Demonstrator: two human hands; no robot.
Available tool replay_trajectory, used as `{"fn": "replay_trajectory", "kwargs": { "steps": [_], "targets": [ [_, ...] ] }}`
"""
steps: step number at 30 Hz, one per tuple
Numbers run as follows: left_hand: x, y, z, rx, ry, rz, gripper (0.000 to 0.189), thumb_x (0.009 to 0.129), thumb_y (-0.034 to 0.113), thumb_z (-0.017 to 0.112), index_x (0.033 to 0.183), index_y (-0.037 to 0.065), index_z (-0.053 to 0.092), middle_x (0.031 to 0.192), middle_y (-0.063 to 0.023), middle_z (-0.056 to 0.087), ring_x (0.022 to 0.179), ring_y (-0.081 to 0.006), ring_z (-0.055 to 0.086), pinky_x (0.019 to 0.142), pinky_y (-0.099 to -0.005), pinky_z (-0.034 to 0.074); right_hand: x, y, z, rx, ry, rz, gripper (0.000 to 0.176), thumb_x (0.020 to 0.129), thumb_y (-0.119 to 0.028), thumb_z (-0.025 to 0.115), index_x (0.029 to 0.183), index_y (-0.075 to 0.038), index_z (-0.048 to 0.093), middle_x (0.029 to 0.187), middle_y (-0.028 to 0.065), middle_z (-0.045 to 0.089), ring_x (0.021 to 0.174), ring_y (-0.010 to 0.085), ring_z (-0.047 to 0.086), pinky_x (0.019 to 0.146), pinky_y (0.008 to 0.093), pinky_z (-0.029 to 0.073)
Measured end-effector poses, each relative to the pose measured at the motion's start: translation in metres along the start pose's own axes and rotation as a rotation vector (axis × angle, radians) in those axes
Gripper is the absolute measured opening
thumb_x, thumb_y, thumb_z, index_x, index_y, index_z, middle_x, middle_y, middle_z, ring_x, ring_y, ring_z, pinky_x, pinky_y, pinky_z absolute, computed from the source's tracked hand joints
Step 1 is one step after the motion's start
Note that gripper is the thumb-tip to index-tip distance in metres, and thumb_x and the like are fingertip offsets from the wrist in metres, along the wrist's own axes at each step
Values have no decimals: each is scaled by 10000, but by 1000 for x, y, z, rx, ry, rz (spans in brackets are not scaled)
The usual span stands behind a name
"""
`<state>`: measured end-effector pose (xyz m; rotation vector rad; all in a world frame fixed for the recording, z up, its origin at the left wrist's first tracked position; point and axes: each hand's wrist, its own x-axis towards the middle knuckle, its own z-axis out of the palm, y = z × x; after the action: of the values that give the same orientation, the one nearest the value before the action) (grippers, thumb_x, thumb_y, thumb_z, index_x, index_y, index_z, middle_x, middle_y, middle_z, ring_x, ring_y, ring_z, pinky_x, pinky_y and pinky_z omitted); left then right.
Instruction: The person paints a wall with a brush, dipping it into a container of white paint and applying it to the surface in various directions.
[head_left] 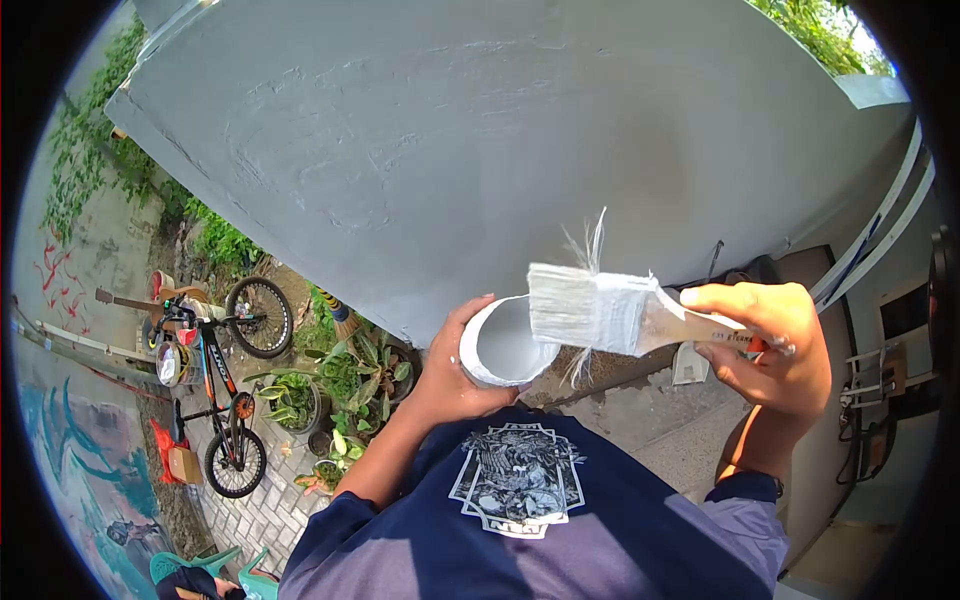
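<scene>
My left hand (pixel 455 370) is wrapped round a white paint-coated cup (pixel 478 345), whose open mouth shows pale grey-white paint inside. In my right hand (pixel 770 345) is a wide paintbrush (pixel 610 308), gripped by its wooden handle between thumb and fingers. Its bristles, caked in white paint, point left and overlap the cup's right rim in this view. Loose bristles stick out above and below the brush head. Ahead of both hands rises a large grey panel (pixel 430 150) with rough streaks across its surface.
A bicycle (pixel 225 385) stands at the left on paving. Potted plants (pixel 295 400) and a broom (pixel 342 318) are between it and the panel. Green chairs (pixel 215 562) and another person (pixel 190 583) are at the lower left. Curved white strips (pixel 880 220) stand at the right.
</scene>
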<state>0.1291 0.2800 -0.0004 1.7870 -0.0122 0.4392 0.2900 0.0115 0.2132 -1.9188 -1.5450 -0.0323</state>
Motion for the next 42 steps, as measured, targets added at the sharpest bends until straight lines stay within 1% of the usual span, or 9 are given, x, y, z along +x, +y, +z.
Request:
{"fn": "replay_trajectory", "kwargs": {
  "steps": [2,12,17,21,26,32,35,38,42],
  "targets": [
    [6,11,16,19,-5,11,1034,608,183,928,1441,8,342,1308,-135,554,1235,-233,554,1047,-385,439,-2,-8,-26,-71,-161,-101,437,621,28,759,1056,4,728,765,114,701,609,199,674,537,281,487],
    [20,40,99,34,-77,1,1015,599,179,917,1436,5,370,1301,-124,557,1216,-219,563,1045,-369,438,-9,-14,-79,-442,-332,-261,362,603,-47,765,953,-133,750,644,-4,570,538,173,597,457,311,449],
    [23,51,130,105,-129,21,1012,577,204,924,1427,11,410,1309,-134,584,1218,-231,582,1057,-379,438,3,-23,-90,-665,-778,-264,149,684,-120,743,830,-109,713,690,28,643,602,224,665,513,335,508],
    [22,51,154,116,-82,97,975,586,236,905,1426,56,442,1322,-161,561,1242,-340,564,1053,-422,437,10,-31,-84,-486,-765,-372,120,708,-119,724,819,-75,711,695,65,668,647,260,697,541,366,530],
    [17,51,169,67,-116,7,989,573,230,904,1429,58,440,1334,-164,560,1251,-345,562,1055,-432,438,12,-69,-82,-915,-1015,-260,100,702,-109,709,779,-45,700,666,101,671,636,268,698,559,360,537],
    [18,58,180,65,-157,-142,1002,567,235,904,1434,57,435,1354,-166,555,1270,-348,554,1065,-441,440,-1,-38,-89,-677,-884,-397,86,677,-118,713,737,-57,708,663,100,670,600,253,672,555,347,528],
    [19,57,181,60,-163,-145,1011,564,241,907,1436,57,430,1361,-167,552,1269,-353,556,1068,-446,441,6,-39,-94,-572,-936,-264,87,676,-121,715,736,-58,717,672,111,678,609,249,683,560,345,532],
    [21,56,180,63,-169,-136,1021,560,243,913,1438,54,427,1366,-166,548,1271,-354,554,1072,-448,439,10,-49,-87,-703,-1026,-281,94,673,-122,717,734,-51,720,676,115,684,620,244,694,565,343,537],
    [23,56,174,74,-188,-113,1029,558,246,922,1438,51,427,1373,-162,544,1281,-345,546,1080,-447,434,8,-49,-90,-700,-981,-259,99,673,-118,714,736,-42,720,677,115,687,629,242,702,567,344,540]
  ]
}}
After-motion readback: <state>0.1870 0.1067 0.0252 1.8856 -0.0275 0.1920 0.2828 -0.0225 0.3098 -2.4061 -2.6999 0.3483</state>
